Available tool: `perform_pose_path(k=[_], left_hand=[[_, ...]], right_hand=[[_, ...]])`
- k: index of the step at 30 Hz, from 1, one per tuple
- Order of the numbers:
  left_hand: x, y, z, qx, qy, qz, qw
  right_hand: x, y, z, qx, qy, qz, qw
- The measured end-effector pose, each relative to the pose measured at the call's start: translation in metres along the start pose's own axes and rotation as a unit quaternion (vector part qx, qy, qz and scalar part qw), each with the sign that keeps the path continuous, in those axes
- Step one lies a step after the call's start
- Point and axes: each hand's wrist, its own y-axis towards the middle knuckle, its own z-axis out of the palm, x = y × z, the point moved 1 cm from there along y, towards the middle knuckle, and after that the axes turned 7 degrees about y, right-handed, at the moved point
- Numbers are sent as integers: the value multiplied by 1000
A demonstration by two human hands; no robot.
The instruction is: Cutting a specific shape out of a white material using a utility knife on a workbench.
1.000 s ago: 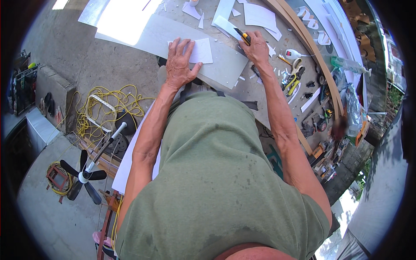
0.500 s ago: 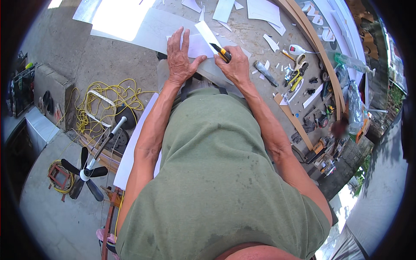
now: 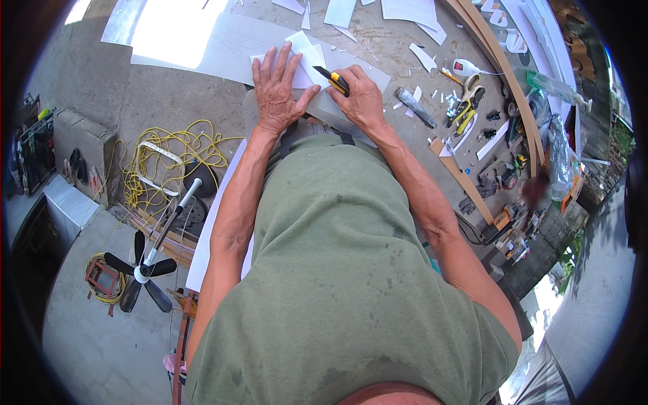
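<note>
My left hand [image 3: 277, 101] lies flat with fingers spread on white sheet pieces. A pale strip [image 3: 309, 55] slants across the piece beneath it, touching or very near my fingertips. In my right hand [image 3: 360, 100] is a yellow-and-black utility knife [image 3: 336, 82]. Its dark front end points up and left, over the lower part of the strip. Whether the blade touches the sheet cannot be made out. Under the pieces is a long grey sheet [image 3: 233, 50], brightly sunlit toward its left end.
White offcuts [image 3: 410, 12] and scraps litter the concrete beyond my hands. To the right lie scissors [image 3: 471, 88], yellow-handled pliers [image 3: 466, 121], a glue bottle [image 3: 466, 67] and long brown strips [image 3: 503, 61]. At left are a tangled yellow cord [image 3: 158, 158] and a black-bladed fan [image 3: 141, 273].
The pale strip has shifted left, closer to my left fingertips. My right hand has moved slightly left with the utility knife. The whole view has shifted a little.
</note>
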Motion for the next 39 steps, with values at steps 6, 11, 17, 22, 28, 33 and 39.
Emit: perform_pose_path(k=[6,11,17,22,28,33,39], left_hand=[[-8,5,-2,22,38,1,999],[-7,7,-1,19,18,-20,999],[-8,9,-3,35,17,-31,999],[-9,9,-5,48,33,-22,998],[-10,11,-3,41,33,-32,998],[-11,10,0,42,43,-34,998],[-9,10,1,58,64,-27,996]], right_hand=[[-9,-6,-5,-23,12,80,996],[-8,-8,-10,4,210,225,951],[-8,-2,-5,-4,295,264,918],[-3,4,-2,8,244,231,942],[-10,7,9,35,193,226,954],[-16,7,13,32,141,188,972],[-16,6,13,18,153,186,970]])
